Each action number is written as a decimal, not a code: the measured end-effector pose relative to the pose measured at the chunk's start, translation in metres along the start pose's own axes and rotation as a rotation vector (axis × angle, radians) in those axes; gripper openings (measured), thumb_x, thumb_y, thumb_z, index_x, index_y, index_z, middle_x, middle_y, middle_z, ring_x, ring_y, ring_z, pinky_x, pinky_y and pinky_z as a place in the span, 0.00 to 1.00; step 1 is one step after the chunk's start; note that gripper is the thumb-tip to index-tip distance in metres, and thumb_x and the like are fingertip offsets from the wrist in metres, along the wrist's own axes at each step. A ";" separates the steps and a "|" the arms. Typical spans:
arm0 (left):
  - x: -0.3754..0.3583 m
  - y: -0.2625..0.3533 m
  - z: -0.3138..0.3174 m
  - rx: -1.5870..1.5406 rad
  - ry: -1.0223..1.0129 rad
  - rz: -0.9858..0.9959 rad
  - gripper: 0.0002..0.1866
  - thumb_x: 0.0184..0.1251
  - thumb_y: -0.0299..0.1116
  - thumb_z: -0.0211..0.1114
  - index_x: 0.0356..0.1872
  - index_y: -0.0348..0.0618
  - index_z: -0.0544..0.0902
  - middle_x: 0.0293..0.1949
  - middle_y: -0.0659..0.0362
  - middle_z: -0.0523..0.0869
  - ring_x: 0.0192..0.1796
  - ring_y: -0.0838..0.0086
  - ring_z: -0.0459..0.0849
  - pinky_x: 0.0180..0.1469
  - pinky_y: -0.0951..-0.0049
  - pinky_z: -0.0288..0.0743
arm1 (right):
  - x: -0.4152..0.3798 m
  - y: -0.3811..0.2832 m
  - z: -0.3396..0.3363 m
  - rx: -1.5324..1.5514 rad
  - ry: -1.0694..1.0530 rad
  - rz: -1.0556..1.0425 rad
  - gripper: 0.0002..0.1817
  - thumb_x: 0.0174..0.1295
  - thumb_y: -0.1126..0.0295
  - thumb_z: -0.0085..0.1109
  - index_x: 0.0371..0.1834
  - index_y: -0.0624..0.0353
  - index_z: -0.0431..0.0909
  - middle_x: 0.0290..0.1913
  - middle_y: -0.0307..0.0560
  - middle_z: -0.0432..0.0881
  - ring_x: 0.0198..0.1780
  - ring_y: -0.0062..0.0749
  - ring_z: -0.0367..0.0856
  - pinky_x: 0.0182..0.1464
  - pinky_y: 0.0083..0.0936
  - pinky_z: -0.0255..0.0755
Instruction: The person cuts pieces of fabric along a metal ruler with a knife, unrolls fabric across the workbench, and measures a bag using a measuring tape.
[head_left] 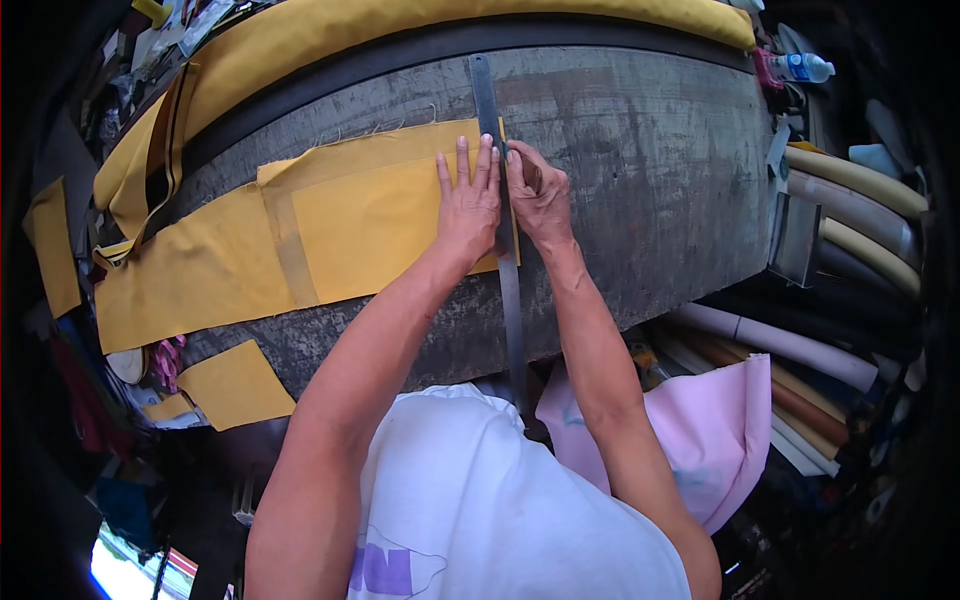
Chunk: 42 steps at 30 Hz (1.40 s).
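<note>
head camera looks steeply down, close over worktable.

- We see matt yellow woven cloth, frayed at its upper edge.
- We see a dull grey metal ruler, smooth.
- We see a worn, scuffed, rough grey bench.

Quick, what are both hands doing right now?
Left hand: open, flat on the yellow cloth beside the ruler.
Right hand: fingers curled at the ruler's edge; holding anything cannot be told.
</note>
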<state>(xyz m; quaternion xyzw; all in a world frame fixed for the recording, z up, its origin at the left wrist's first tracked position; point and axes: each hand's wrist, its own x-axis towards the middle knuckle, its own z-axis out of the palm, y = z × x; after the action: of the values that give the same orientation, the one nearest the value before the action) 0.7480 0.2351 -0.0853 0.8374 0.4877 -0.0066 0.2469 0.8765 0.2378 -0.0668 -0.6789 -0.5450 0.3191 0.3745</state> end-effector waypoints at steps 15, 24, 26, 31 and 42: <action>0.003 0.000 0.011 0.043 -0.004 -0.030 0.78 0.22 0.52 0.88 0.79 0.31 0.49 0.82 0.44 0.41 0.81 0.37 0.34 0.75 0.27 0.29 | -0.039 0.005 -0.010 -0.100 -0.086 0.097 0.14 0.70 0.66 0.54 0.50 0.62 0.82 0.30 0.60 0.85 0.36 0.58 0.86 0.54 0.47 0.76; 0.005 0.008 -0.003 0.018 -0.114 -0.070 0.82 0.20 0.54 0.89 0.78 0.28 0.46 0.82 0.42 0.39 0.81 0.38 0.31 0.75 0.27 0.26 | -0.183 0.013 -0.038 -0.235 -0.047 0.033 0.13 0.68 0.73 0.58 0.54 0.60 0.81 0.49 0.58 0.86 0.57 0.52 0.84 0.69 0.60 0.64; 0.005 0.007 -0.007 0.026 -0.125 -0.064 0.82 0.19 0.55 0.89 0.79 0.28 0.46 0.82 0.42 0.38 0.81 0.38 0.31 0.75 0.28 0.26 | -0.183 0.013 -0.041 -0.242 -0.089 0.050 0.14 0.68 0.76 0.59 0.55 0.62 0.81 0.51 0.58 0.86 0.60 0.50 0.83 0.69 0.56 0.65; 0.004 0.005 -0.007 0.004 -0.127 -0.060 0.82 0.19 0.55 0.89 0.79 0.29 0.47 0.82 0.44 0.39 0.82 0.39 0.31 0.76 0.29 0.27 | -0.142 -0.013 -0.052 0.095 -0.011 0.352 0.15 0.72 0.73 0.56 0.58 0.66 0.80 0.50 0.56 0.87 0.52 0.32 0.88 0.53 0.32 0.81; 0.001 0.000 -0.001 -0.015 -0.042 -0.033 0.78 0.20 0.53 0.88 0.78 0.30 0.51 0.82 0.44 0.41 0.82 0.40 0.34 0.77 0.31 0.29 | 0.001 0.013 0.001 0.217 0.046 0.097 0.15 0.75 0.65 0.57 0.54 0.65 0.84 0.41 0.42 0.89 0.45 0.16 0.84 0.46 0.19 0.77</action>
<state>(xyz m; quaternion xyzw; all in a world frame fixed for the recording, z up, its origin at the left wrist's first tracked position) 0.7485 0.2364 -0.0848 0.8270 0.4961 -0.0244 0.2633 0.8820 0.2370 -0.0781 -0.6670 -0.4650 0.3784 0.4423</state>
